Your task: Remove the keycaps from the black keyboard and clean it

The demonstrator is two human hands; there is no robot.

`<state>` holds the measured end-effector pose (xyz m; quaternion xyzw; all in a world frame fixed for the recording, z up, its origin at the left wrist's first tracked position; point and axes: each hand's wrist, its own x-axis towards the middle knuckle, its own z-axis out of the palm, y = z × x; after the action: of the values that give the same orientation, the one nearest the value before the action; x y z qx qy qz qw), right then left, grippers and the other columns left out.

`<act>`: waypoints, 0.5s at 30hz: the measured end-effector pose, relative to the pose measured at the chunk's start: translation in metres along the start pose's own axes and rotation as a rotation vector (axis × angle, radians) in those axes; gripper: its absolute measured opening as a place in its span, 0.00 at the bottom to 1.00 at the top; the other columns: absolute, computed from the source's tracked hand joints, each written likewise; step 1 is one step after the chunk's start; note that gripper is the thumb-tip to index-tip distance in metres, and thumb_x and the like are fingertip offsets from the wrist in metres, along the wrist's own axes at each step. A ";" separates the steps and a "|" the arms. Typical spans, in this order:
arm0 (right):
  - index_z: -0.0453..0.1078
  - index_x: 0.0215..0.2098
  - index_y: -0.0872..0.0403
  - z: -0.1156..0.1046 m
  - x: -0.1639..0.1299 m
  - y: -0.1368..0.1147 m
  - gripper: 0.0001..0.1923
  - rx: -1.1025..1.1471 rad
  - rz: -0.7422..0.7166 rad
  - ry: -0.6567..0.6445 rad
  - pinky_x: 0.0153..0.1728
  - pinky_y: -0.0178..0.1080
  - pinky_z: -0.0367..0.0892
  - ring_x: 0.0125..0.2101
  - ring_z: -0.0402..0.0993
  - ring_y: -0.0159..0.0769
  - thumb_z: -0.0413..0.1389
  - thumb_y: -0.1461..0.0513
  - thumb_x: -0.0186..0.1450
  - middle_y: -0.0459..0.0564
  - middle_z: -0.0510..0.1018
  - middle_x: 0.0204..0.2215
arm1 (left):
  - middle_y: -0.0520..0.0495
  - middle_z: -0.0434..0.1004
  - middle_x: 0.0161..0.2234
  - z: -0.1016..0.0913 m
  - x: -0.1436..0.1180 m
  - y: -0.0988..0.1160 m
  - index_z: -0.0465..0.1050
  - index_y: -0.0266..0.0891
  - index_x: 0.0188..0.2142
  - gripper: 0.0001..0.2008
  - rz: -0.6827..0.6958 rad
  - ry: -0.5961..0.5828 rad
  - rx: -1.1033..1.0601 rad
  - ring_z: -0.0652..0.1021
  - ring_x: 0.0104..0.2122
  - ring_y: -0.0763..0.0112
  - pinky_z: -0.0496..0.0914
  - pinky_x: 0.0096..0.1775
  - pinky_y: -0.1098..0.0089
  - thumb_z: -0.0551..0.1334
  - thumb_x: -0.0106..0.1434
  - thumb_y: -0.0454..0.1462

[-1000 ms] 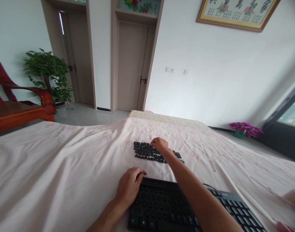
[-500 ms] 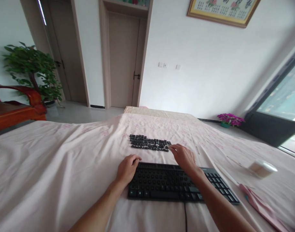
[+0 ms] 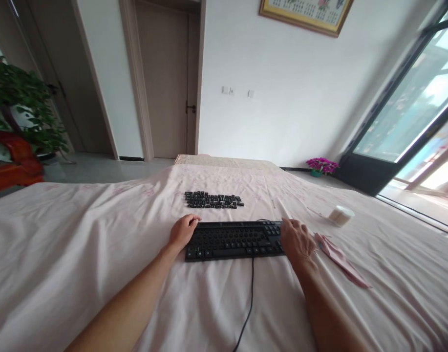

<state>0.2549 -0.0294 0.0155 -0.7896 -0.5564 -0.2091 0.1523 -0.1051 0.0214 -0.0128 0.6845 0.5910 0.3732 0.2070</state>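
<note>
No legible text anywhere. Faint rows of characters on the framed picture, high on the wall above the keyboard, too small and blurred to make out. Pale legends on the keys of the keyboard, unreadable. Same for the loose keycaps just beyond the keyboard: markings too tiny to tell.

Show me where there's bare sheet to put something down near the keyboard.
Bare sheet lies left of the left hand, and in front of the keyboard either side of its cable. Crowded: the strip up to the keycaps, and right of the right hand, by the pink cloth and cup.
</note>
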 end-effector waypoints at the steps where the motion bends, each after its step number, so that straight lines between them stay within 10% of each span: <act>1: 0.70 0.53 0.49 0.000 -0.001 0.001 0.18 0.000 0.001 0.004 0.41 0.44 0.63 0.46 0.66 0.47 0.45 0.57 0.70 0.55 0.73 0.48 | 0.52 0.80 0.43 0.000 0.000 0.000 0.77 0.45 0.40 0.12 -0.001 -0.001 0.002 0.76 0.44 0.66 0.68 0.44 0.71 0.54 0.63 0.37; 15: 0.76 0.41 0.53 0.016 0.003 0.050 0.24 -0.069 0.170 -0.189 0.46 0.46 0.61 0.48 0.68 0.49 0.41 0.51 0.70 0.58 0.78 0.39 | 0.52 0.80 0.43 0.003 0.000 -0.007 0.76 0.45 0.40 0.11 -0.024 0.012 -0.080 0.76 0.45 0.64 0.67 0.46 0.69 0.55 0.62 0.38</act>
<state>0.3052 -0.0358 0.0026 -0.8548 -0.4920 -0.1390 0.0891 -0.1073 0.0240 -0.0203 0.6664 0.5850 0.3982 0.2349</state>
